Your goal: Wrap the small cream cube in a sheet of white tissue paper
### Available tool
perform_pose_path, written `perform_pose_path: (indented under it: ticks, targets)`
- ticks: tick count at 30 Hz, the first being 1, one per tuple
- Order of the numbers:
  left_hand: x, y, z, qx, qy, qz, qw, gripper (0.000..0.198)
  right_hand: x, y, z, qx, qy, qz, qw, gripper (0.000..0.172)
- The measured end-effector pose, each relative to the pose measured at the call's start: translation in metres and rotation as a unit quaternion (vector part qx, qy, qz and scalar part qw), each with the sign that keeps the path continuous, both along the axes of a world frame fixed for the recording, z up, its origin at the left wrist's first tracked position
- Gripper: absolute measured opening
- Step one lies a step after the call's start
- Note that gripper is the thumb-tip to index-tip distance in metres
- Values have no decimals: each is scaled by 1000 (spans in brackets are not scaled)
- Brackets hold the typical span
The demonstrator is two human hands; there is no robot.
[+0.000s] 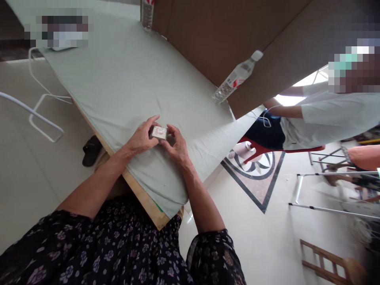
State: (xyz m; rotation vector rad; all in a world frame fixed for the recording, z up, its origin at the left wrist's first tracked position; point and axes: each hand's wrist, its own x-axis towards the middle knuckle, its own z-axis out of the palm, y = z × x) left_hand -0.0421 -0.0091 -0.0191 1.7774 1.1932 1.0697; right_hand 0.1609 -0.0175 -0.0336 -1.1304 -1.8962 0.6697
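A small pack [159, 132] with a white, red-printed top, looking like a deck of playing cards, is held just over the cloth near the table's corner. My left hand [143, 136] grips its left end, with the thumb at the near edge and the fingers curled round the far side. At the other end my right hand [176, 145] closes on it between thumb and fingers. The fingers partly cover the pack's sides, and its underside is hidden.
A pale green cloth [118, 75] covers the table. A plastic bottle [237, 78] leans by a large brown cardboard panel [208, 43]; another bottle [147, 15] stands farther back. A person in a white shirt [329, 118] sits at right. A white cable [32, 111] hangs at left.
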Motion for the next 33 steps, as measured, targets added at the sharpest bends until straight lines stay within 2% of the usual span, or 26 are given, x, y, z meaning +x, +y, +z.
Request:
perform_pose_path:
  ticks: [2, 6, 8, 13, 16, 19, 24, 29, 33]
  targets:
    - [-1, 1, -3, 1, 7, 9, 1000, 89, 0, -2, 3, 42, -11, -14, 999, 56]
    - [-2, 2, -5, -3, 10, 5, 1000, 91, 1, -4, 17, 115, -40, -39, 992, 26]
    - [-2, 2, -4, 0, 15, 3, 1000, 91, 1, -3, 27, 129, -87, -43, 987, 19]
    - [0, 1, -1, 18, 38, 0, 999, 89, -3, 4, 49, 152, -269, -15, 951, 16]
    - [2, 0, 0, 29, 48, 0, 998, 88, -7, 8, 55, 186, -327, 3, 927, 18]
    - [4, 0, -2, 47, 55, 3, 997, 88, -11, 12, 53, 204, -327, 1, 923, 23]
    - [6, 0, -5, 98, 68, 10, 993, 88, -14, 23, 48, 180, -259, -48, 948, 25]
    - [7, 3, -10, 158, 66, -2, 985, 94, -15, 43, 59, 166, -240, -76, 954, 25]
    - [7, 3, -11, 155, 54, -13, 986, 95, -13, 65, 69, 153, -241, -96, 954, 24]
